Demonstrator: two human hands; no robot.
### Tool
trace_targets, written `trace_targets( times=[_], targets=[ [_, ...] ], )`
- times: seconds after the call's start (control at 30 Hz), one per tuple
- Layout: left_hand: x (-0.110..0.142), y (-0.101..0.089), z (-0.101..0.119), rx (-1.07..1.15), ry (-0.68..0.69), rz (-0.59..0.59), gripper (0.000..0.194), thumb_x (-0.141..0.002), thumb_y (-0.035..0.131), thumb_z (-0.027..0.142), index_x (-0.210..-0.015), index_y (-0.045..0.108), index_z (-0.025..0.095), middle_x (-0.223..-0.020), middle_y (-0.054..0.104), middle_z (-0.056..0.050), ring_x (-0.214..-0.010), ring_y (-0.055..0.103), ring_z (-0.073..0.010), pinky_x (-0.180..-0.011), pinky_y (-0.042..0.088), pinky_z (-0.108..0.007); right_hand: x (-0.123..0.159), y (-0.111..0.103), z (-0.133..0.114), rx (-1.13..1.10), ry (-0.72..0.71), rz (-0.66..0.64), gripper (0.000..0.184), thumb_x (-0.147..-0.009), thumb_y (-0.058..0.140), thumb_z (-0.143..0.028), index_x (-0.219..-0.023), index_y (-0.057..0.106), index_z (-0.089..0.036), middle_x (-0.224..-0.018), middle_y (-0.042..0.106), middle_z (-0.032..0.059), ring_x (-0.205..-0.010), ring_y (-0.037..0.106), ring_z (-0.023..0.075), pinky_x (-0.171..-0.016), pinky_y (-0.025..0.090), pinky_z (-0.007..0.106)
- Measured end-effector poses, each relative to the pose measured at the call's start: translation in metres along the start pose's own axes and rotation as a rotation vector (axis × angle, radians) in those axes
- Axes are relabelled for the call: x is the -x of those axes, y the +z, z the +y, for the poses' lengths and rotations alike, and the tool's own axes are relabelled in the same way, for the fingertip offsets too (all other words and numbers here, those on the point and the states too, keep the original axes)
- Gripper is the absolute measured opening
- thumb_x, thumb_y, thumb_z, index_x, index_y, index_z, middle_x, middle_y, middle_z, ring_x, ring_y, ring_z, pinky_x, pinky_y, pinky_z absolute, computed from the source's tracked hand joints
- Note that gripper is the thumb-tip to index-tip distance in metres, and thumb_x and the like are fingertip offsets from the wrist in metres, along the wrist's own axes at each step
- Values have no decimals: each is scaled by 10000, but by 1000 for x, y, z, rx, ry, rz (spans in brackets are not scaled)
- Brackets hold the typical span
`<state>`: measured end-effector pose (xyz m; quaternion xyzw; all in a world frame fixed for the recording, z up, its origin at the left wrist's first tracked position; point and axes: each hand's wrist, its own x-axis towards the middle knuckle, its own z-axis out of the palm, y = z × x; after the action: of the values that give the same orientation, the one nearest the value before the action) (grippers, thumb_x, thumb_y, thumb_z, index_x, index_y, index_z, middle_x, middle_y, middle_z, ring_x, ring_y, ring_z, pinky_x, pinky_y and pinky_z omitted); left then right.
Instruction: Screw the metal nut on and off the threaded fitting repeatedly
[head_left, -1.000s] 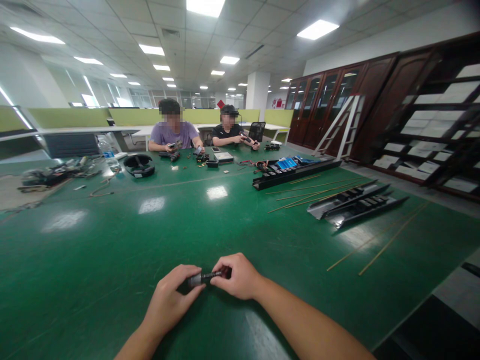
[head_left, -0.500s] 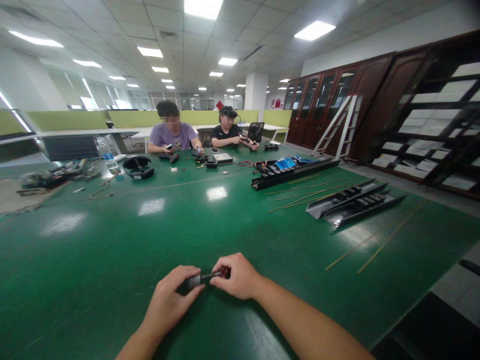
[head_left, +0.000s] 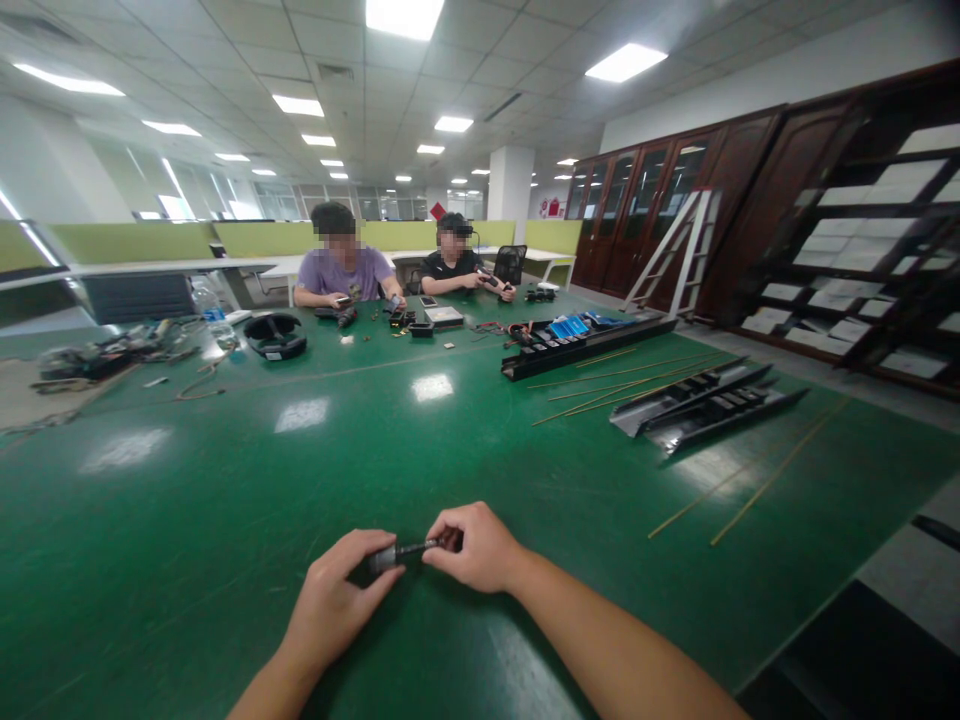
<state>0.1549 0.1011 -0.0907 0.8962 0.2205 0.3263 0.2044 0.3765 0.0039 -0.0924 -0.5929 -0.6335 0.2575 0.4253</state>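
Note:
Near the front of the green tabletop, my left hand (head_left: 337, 595) is closed around a small cylinder (head_left: 383, 559), grey with a dark part beside the palm. Out of the cylinder's right side runs a thin dark rod-like piece (head_left: 411, 549); whether it is a shaft or bundled wires I cannot make out. Thumb and fingertips of my right hand (head_left: 476, 550) pinch the other end of this dark piece. Something reddish-brown shows within the right hand's curled fingers, mostly hidden.
Metal channels (head_left: 712, 410) and thin yellowish rods (head_left: 772, 485) lie to the right. Farther back is a long black channel (head_left: 585, 348) with blue packets. Two people sit across the table, handling small parts. A black headset (head_left: 274, 337) and bottle (head_left: 214, 312) stand back left.
My left hand has shifted slightly left with the cylinder, and a little more of the thin dark piece shows between my hands. The right hand has barely moved.

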Motion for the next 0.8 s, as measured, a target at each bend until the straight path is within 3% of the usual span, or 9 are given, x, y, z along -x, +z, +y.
trace_targets(
  times=[0.8],
  targets=[
    [1,-1,1,-5,-14,2,258,-848,704,350,-1078,653,245,-1029,704,-40,-946,681,-202,-856,566,-307,1,-6,-1,-10,-30,12,142,-755,709,-267,-848,718,-161,-707,694,22,-603,621,124,-587,474,207]
  ],
)
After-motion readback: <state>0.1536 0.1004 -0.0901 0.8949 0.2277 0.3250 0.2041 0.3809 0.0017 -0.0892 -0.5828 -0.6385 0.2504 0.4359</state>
